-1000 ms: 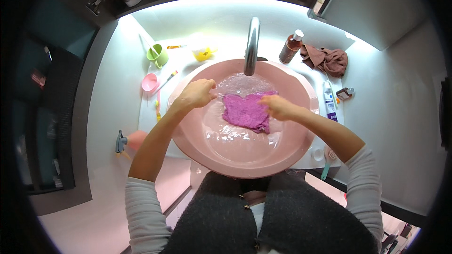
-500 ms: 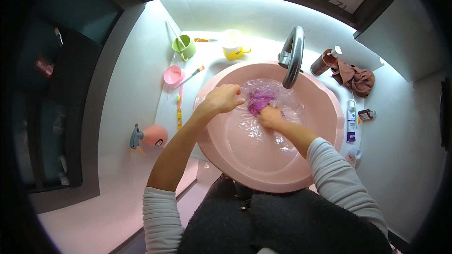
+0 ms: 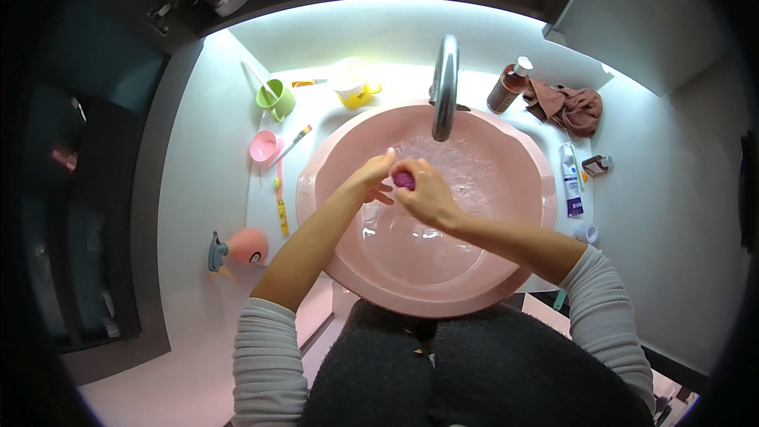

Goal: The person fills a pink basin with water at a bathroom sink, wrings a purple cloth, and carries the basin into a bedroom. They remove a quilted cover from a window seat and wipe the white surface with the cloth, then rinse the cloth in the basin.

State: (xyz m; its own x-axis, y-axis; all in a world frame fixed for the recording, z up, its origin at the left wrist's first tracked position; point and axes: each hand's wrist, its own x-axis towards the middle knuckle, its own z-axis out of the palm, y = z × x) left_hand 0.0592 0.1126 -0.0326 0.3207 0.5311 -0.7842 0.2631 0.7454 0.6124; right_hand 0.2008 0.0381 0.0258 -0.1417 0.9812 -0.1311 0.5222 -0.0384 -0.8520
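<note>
My right hand [image 3: 428, 198] is closed around a bunched purple cloth [image 3: 404, 179], most of it hidden inside the fist. Close by on its left, my left hand [image 3: 378, 179] has its fingers apart and holds nothing. Both hands are above a pink basin [image 3: 443, 296] with water in it. A curved metal faucet [image 3: 446, 83] reaches over the basin's far side, and the water beneath it is rippled.
Left of the basin are a green mug [image 3: 277, 100], a pink cup [image 3: 263, 146], toothbrushes and a spray bottle [image 3: 247, 246]. A yellow-and-white mug [image 3: 357, 93] stands behind. On the right are a brown pump bottle [image 3: 506, 88], a brown cloth [image 3: 581, 111] and a tube [image 3: 572, 182].
My right hand has lifted the purple cloth out of the water, moved it left and gathered it into its fist. My left hand stays beside it, turned slightly. The view has shifted.
</note>
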